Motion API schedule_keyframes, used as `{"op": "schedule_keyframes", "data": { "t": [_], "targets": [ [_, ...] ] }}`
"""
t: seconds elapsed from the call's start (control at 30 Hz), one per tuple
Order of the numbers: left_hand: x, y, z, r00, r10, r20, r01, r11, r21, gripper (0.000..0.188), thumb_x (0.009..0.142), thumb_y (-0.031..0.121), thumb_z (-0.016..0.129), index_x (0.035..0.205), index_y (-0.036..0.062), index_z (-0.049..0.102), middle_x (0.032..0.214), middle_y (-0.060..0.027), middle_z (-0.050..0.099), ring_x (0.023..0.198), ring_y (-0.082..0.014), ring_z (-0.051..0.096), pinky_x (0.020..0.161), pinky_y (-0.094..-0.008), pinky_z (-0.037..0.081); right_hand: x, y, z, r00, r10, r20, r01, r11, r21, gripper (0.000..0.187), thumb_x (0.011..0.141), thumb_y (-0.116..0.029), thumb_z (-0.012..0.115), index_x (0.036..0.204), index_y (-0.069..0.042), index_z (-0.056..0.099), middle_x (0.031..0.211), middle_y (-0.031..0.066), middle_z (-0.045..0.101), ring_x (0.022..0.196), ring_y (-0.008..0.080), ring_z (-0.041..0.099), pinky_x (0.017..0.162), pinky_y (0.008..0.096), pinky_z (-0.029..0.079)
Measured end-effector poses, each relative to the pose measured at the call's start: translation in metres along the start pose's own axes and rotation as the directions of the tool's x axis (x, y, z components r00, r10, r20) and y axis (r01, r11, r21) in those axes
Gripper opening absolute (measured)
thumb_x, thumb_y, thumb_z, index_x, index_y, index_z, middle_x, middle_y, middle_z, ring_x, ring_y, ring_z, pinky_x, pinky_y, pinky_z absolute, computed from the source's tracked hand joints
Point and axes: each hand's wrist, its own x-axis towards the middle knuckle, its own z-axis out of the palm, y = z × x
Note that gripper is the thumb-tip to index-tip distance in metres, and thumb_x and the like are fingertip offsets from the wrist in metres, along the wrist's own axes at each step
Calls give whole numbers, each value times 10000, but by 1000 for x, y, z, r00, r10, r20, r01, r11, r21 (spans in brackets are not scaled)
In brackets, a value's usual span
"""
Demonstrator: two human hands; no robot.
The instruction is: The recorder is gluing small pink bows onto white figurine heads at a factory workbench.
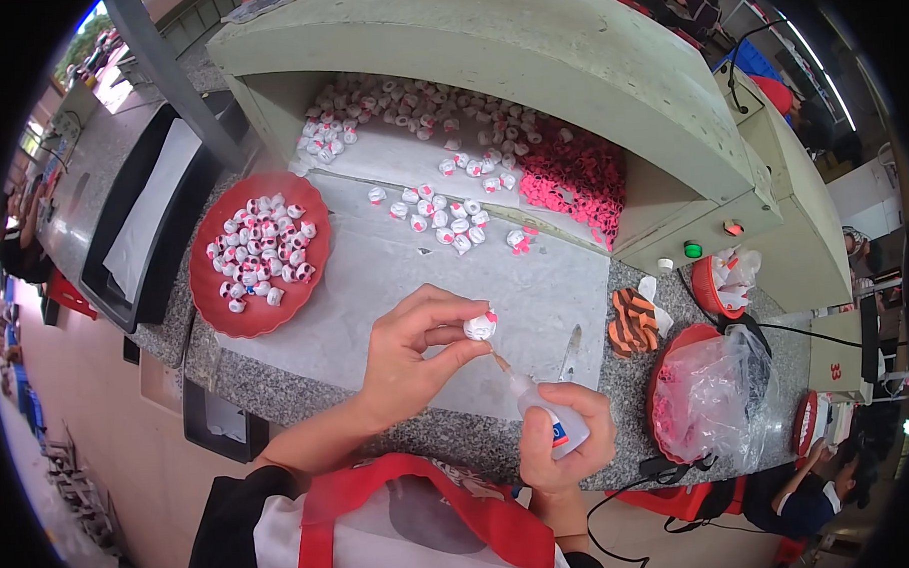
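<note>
Between thumb and fingers, my left hand (422, 347) pinches a small white figurine head (479, 327) with a pink piece on its top. My right hand (570, 435) is wrapped round a clear squeeze glue bottle (535, 401); its narrow brownish tip points up at the underside of the head, very close to it. Whether the tip touches the head I cannot tell. Beyond my hands, several loose white heads (440, 218) lie on the white paper (365, 287). A heap of small pink pieces (571, 185) sits at the right inside the machine's opening.
A pale green tunnel-shaped machine (486, 43) stands at the back, with more white heads under it. At left is a red scalloped plate (205, 293) of heads, beside a black tray (162, 234). A thin blade-like tool (573, 352), a striped cloth (633, 323) and a plastic bag (713, 385) lie right.
</note>
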Motion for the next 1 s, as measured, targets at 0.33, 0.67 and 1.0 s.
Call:
{"op": "schedule_keyframes", "data": {
  "t": [0.33, 0.67, 1.0],
  "targets": [
    [0, 5, 1, 981, -188, 36, 192, 955, -226, 341, 726, -126, 566, 1057, -81, 498, 1020, -162, 541, 909, -209, 575, 784, -296, 504, -1, 2, 1, 999, 2, -36, -3, 1000, -21, 199, 681, -88, 606, 840, 11, 540, 713, 90, 585, 545, 167, 553, 509, 254, 440],
    [1, 8, -2, 949, -312, 41, 312, 916, -253, 383, 707, -111, 584, 1078, -64, 501, 1013, -178, 583, 912, -205, 589, 772, -269, 490, 0, 3, 0, 995, -94, -45, 93, 995, -20, 223, 652, -34, 604, 853, 26, 527, 668, 93, 580, 473, 184, 549, 427, 270, 431],
    [2, 8, -3, 948, -316, 24, 312, 916, -254, 384, 703, -112, 586, 1074, -65, 503, 1022, -184, 577, 911, -207, 589, 777, -275, 491, 0, 3, -5, 997, -67, -38, 64, 996, -69, 207, 661, -57, 609, 843, 13, 538, 668, 85, 582, 490, 184, 558, 452, 275, 442]
  ]
}}
